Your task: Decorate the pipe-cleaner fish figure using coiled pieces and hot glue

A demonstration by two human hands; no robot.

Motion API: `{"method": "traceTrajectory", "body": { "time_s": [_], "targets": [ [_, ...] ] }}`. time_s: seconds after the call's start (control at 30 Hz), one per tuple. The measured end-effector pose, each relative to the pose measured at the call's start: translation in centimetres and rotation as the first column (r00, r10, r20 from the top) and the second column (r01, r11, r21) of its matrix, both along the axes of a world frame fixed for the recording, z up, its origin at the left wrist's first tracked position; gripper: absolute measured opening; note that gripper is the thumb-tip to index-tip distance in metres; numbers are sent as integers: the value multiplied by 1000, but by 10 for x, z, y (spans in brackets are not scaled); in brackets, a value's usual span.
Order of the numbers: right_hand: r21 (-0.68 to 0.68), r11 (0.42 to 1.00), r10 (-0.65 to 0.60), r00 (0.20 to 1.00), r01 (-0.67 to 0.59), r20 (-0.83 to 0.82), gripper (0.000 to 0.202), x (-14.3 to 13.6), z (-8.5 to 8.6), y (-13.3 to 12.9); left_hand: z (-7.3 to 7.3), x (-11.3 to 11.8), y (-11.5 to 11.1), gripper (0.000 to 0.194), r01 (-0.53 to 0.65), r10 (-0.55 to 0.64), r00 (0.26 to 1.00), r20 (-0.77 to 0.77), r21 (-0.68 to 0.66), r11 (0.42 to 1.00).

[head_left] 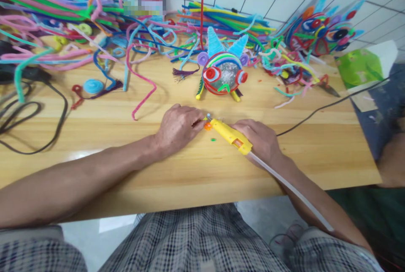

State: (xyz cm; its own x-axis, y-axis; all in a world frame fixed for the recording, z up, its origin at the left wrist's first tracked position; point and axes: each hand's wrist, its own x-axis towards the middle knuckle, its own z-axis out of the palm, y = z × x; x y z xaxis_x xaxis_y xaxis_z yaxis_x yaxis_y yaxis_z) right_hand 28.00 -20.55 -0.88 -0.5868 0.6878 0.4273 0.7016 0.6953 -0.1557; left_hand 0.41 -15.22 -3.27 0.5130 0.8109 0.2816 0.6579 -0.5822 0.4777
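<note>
My right hand (pixel 261 139) is wrapped round a yellow glue gun (pixel 229 134) with a long clear glue stick out of its back. The gun's nozzle points left, at the fingertips of my left hand (pixel 179 128), whose fingers are pinched together beside a small orange piece (pixel 208 126). What exactly those fingers hold is too small to tell. A tiny green bit (pixel 213 140) lies just below on the wooden table (pixel 152 191). Beyond my hands stands a colourful mask-like figure (pixel 225 73) with blue horns, red-ringed eyes and purple ears.
Piles of pipe cleaners (pixel 57 6) line the back. A black cable (pixel 65 107) loops at the left; another cord (pixel 313 109) runs right from the gun. Scissors (pixel 329 89) and two more figures (pixel 319 33) are at the right. Another person's arm (pixel 392 160) shows at the right edge.
</note>
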Motion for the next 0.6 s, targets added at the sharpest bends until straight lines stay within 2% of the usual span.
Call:
{"method": "traceTrajectory", "body": {
  "time_s": [0.27, 0.6],
  "targets": [
    [-6, 999, -49, 998, 49, 44, 24, -1, -3, -1, -2, 0, 0, 13, -5, 4, 1000, 7, 29, 1000],
    [43, 999, -37, 995, 33, 90, 20, -3, -2, -4, -2, 1, -1, 15, -25, 25, 1000, -4, -4, 1000]
  ]
}}
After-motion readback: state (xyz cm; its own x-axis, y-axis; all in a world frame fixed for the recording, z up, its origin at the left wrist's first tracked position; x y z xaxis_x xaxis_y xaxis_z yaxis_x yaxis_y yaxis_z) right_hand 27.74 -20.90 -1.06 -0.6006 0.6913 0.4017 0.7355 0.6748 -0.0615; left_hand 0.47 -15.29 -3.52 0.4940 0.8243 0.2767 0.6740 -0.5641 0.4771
